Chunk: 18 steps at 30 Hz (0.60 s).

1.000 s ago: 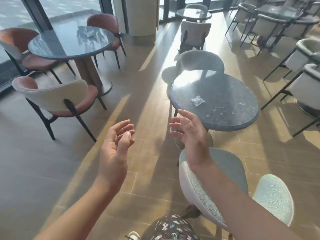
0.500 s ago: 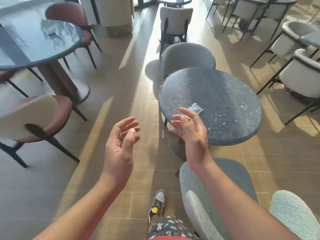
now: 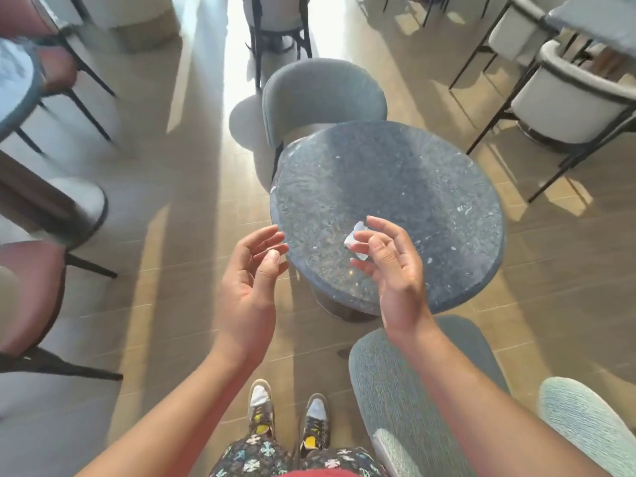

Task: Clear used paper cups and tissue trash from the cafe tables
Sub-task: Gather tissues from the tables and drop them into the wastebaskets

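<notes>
A small crumpled white tissue lies on the round dark stone table, near its front left part. My right hand hovers over the table with loosely curled fingers, its fingertips right at the tissue and partly covering it; I see no closed grip on it. My left hand is raised just left of the table's edge, above the floor, with relaxed fingers and nothing in it. No paper cup is visible on this table.
A grey chair stands behind the table. Another grey chair and a pale teal seat are close at my right. White chairs stand far right, red chairs and another table on the left.
I have stepped closer to the round table. My right hand has moved forward over the tabletop to the tissue, and my left hand has come up beside the table's edge.
</notes>
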{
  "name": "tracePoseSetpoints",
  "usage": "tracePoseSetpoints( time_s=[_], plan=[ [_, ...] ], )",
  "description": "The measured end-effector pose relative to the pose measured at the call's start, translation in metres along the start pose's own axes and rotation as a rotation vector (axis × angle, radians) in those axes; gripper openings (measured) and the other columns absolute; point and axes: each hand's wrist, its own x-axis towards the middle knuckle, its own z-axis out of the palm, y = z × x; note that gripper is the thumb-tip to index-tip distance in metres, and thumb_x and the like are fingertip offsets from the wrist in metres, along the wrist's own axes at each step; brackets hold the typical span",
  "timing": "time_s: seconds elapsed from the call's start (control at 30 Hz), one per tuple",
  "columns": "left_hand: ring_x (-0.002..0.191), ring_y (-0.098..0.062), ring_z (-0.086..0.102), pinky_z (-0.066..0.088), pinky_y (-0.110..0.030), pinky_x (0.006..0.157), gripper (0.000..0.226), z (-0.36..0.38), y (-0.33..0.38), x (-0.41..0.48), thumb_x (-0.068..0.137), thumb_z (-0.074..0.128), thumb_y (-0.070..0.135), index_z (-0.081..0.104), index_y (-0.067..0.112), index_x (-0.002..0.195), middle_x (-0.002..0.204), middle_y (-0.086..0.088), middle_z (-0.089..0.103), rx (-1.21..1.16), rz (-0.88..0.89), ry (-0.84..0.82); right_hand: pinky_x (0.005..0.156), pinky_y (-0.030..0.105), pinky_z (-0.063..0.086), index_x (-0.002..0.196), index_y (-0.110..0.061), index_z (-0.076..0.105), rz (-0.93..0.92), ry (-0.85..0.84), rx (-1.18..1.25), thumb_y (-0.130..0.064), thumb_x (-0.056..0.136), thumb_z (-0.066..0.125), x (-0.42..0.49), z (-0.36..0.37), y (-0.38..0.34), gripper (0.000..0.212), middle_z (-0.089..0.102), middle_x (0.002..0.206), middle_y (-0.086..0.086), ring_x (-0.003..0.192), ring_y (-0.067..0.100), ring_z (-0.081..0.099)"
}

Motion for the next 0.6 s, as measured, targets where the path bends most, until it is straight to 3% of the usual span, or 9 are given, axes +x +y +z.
tracePoseSetpoints(
  time_s=[0.17,0.27,0.37,0.47,0.53,0.6],
  plan=[
    [0.113,-0.018,0.068,0.056,-0.035,0.094,0.039,0.014,-0.016,0.049,0.089,0.058,0.043,0.062,0.025,0.123,0.124,-0.004,0.069,-0.013,-0.047,-0.121,0.091,0.041,0.055,0.127,-0.017,0.064,-0.019,0.135,-0.027,-0.044,0.084,0.067,0.026,-0.002,0.009,0.051,0.069,0.113,0.008,0.104,0.021,0.066],
    [0.114,-0.019,0.068,0.057,-0.036,0.095,0.039,0.014,-0.023,0.071,0.089,0.059,0.043,0.062,0.024,0.123,0.122,-0.002,0.069,-0.006,-0.066,-0.172,0.092,0.042,0.055,0.125,-0.02,0.064,-0.025,0.159,-0.038,-0.034,0.089,0.067,0.038,0.0,0.016,0.038,0.071,0.109,0.002,0.101,0.016,0.067],
    [0.114,-0.019,0.068,0.057,-0.035,0.094,0.041,0.013,-0.029,0.094,0.089,0.059,0.043,0.062,0.023,0.124,0.123,-0.002,0.069,0.002,-0.093,-0.208,0.091,0.033,0.057,0.122,-0.023,0.064,-0.022,0.186,-0.081,-0.024,0.092,0.064,0.058,0.003,0.031,0.031,0.071,0.106,-0.001,0.098,0.008,0.068],
    [0.113,-0.018,0.068,0.057,-0.033,0.092,0.041,0.011,-0.037,0.113,0.089,0.059,0.043,0.063,0.022,0.124,0.123,-0.003,0.069,0.006,-0.122,-0.228,0.095,0.027,0.051,0.122,-0.029,0.064,0.049,0.22,-0.312,-0.034,0.087,0.065,0.096,-0.002,0.067,0.035,0.067,0.111,-0.005,0.102,0.003,0.064],
    [0.112,-0.018,0.068,0.057,-0.032,0.091,0.038,0.01,-0.044,0.124,0.091,0.06,0.039,0.063,0.022,0.124,0.122,-0.002,0.07,0.023,-0.144,-0.239,0.1,0.03,0.048,0.127,-0.029,0.064,0.098,0.221,-0.533,-0.036,0.086,0.067,0.128,-0.009,0.101,0.041,0.063,0.121,-0.002,0.113,0.011,0.061],
    [0.112,-0.019,0.068,0.056,-0.032,0.091,0.031,0.009,-0.052,0.133,0.095,0.059,0.03,0.063,0.021,0.124,0.122,-0.003,0.069,0.043,-0.164,-0.249,0.105,0.036,0.045,0.134,-0.021,0.063,0.134,0.18,-0.754,-0.026,0.09,0.071,0.159,-0.017,0.137,0.045,0.059,0.131,0.006,0.122,0.025,0.057]
  ],
)
